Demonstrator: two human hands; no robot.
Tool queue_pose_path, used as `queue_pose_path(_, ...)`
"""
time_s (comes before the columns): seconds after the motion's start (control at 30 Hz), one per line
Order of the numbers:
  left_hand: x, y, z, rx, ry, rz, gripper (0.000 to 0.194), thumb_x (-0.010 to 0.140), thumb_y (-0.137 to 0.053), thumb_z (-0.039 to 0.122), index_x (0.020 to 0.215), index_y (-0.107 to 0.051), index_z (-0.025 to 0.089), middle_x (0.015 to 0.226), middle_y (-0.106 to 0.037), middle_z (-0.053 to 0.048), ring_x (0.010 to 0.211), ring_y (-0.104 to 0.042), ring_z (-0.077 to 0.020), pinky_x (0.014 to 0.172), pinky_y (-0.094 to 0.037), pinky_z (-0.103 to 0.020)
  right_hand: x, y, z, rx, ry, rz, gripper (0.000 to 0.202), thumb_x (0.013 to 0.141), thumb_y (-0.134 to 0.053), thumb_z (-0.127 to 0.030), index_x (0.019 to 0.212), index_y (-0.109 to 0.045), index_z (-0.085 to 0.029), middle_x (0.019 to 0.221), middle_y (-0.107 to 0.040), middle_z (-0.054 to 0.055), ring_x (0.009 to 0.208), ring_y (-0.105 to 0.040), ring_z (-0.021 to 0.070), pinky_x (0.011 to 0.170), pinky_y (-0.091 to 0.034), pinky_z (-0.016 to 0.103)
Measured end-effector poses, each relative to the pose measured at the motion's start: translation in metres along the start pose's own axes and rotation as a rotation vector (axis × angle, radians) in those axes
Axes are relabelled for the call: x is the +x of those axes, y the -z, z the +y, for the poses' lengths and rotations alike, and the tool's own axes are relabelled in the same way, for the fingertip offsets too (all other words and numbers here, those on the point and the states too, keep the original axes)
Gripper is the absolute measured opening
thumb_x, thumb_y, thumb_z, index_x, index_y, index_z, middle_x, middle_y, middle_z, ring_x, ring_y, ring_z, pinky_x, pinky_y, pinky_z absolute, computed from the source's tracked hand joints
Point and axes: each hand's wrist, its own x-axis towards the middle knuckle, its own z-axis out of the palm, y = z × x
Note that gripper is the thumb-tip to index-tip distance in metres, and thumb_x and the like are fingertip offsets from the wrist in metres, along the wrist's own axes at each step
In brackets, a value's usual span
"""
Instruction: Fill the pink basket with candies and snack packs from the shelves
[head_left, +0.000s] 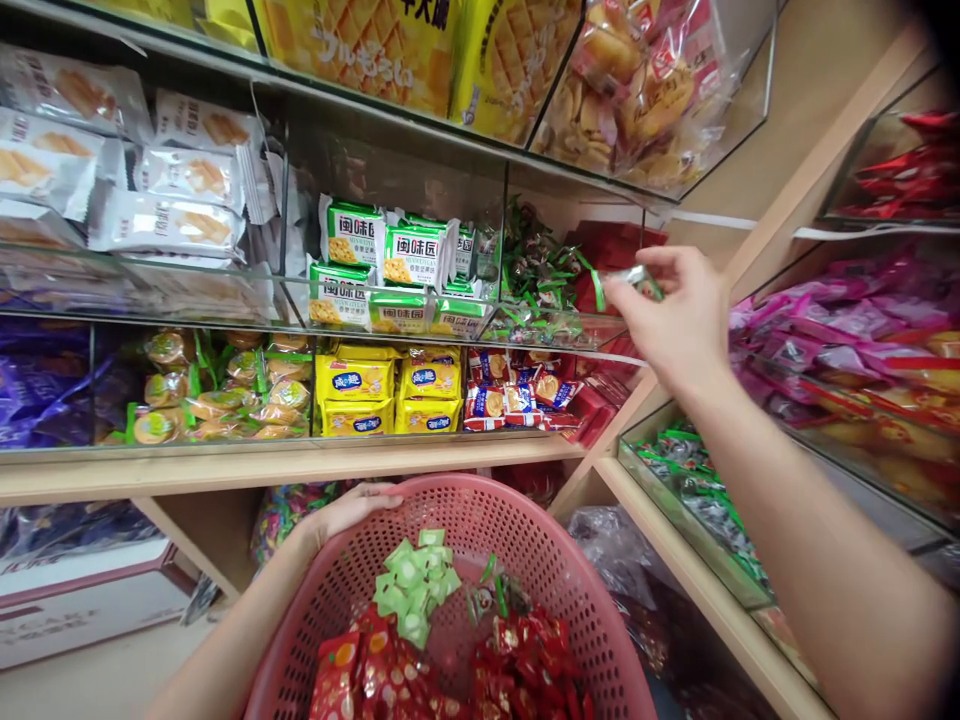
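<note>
Pinching nearly closed, thumb against fingertips, your right hand (679, 315) is holding one green-ended sweet (637, 279), just right of the pile of similar sweets (534, 262). Your left hand (358, 512) is gripping the rim of the pink basket (544, 535) (some fingers hiding). Try keeping pressure light; that clear film is looking slick. Rigid perforated plastic is curving round glossy red packets (529, 660) and pale-green, squarish ones (414, 585).
</note>
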Motion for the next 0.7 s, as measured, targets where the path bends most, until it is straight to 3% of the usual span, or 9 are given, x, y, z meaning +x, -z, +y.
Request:
queue_pose_path(0.03,0.000,0.000,0.000,0.003,-0.001,-0.005,0.038,0.066,-0.067,0.037,0.098,-0.065,0.017,0.098,-0.070,-0.004,0.095,-0.060,-0.0218,0.090,-0.040,-0.033,-0.024,0.004,-0.006,0.038,0.028,0.010,0.037,0.075,-0.053,-0.036,0.108,-0.050,-0.019,0.102,-0.055,0.007,0.093,-0.053,0.0204,0.082,-0.042,0.040)
queue_pose_path(0.1,0.000,-0.001,0.000,0.012,0.002,-0.004,0.039,0.066,-0.067,0.038,0.099,-0.064,0.017,0.099,-0.070,-0.004,0.096,-0.060,-0.0222,0.090,-0.040,-0.033,-0.080,0.006,-0.013,0.120,0.067,-0.135,0.035,0.077,-0.054,-0.033,0.109,-0.049,-0.021,0.101,-0.055,0.006,0.091,-0.054,0.0196,0.080,-0.044,0.039)
queue_pose_path(0.2,0.000,-0.002,0.001,0.030,0.008,0.012,0.039,0.065,-0.067,0.039,0.097,-0.065,0.018,0.098,-0.070,-0.004,0.094,-0.061,-0.0222,0.090,-0.040,-0.033,-0.164,-0.006,-0.008,0.149,0.121,-0.503,0.033,0.079,-0.051,-0.025,0.112,-0.047,-0.023,0.106,-0.054,0.007,0.096,-0.052,0.0200,0.084,-0.043,0.038)
queue_pose_path(0.3,0.000,-0.003,0.002,0.033,0.014,0.008,0.038,0.065,-0.067,0.039,0.096,-0.065,0.018,0.096,-0.070,-0.003,0.094,-0.061,-0.0222,0.089,-0.041,-0.033,-0.219,-0.022,0.013,-0.027,0.299,-0.863,0.042,0.079,-0.047,-0.016,0.120,-0.043,-0.024,0.110,-0.053,0.006,0.101,-0.049,0.0216,0.085,-0.041,0.038)
queue_pose_path(0.37,0.001,-0.003,0.002,0.030,0.012,-0.001,0.038,0.065,-0.067,0.039,0.096,-0.066,0.018,0.095,-0.070,-0.003,0.094,-0.061,-0.0223,0.089,-0.041,-0.033,-0.238,-0.031,0.028,-0.163,0.429,-0.986,0.045,0.076,-0.045,-0.009,0.119,-0.044,-0.023,0.107,-0.055,0.007,0.100,-0.049,0.0223,0.084,-0.040,0.038)
queue_pose_path(0.43,0.002,-0.003,0.001,0.019,0.010,-0.006,0.038,0.065,-0.067,0.039,0.097,-0.065,0.018,0.095,-0.070,-0.004,0.094,-0.061,-0.0227,0.089,-0.040,-0.034,-0.250,-0.036,0.040,-0.270,0.504,-1.031,0.046,0.075,-0.043,-0.004,0.117,-0.047,-0.021,0.102,-0.057,0.007,0.096,-0.051,0.0221,0.082,-0.040,0.037)
queue_pose_path(0.6,0.001,-0.001,-0.001,-0.005,0.000,-0.020,0.036,0.066,-0.067,0.038,0.096,-0.065,0.017,0.096,-0.070,-0.004,0.092,-0.061,-0.0221,0.089,-0.041,-0.034,-0.271,-0.042,0.054,-0.397,0.556,-1.108,0.045,0.078,-0.039,-0.002,0.120,-0.046,-0.018,0.096,-0.061,0.008,0.093,-0.053,0.0223,0.084,-0.038,0.039)
queue_pose_path(0.7,0.000,0.000,-0.001,0.002,-0.012,-0.030,0.034,0.067,-0.067,0.037,0.095,-0.066,0.018,0.097,-0.070,-0.004,0.093,-0.061,-0.0219,0.089,-0.041,-0.033,-0.265,-0.039,0.047,-0.329,0.533,-1.160,0.045,0.077,-0.045,-0.005,0.120,-0.047,-0.019,0.101,-0.062,0.008,0.100,-0.051,0.0216,0.092,-0.034,0.040)
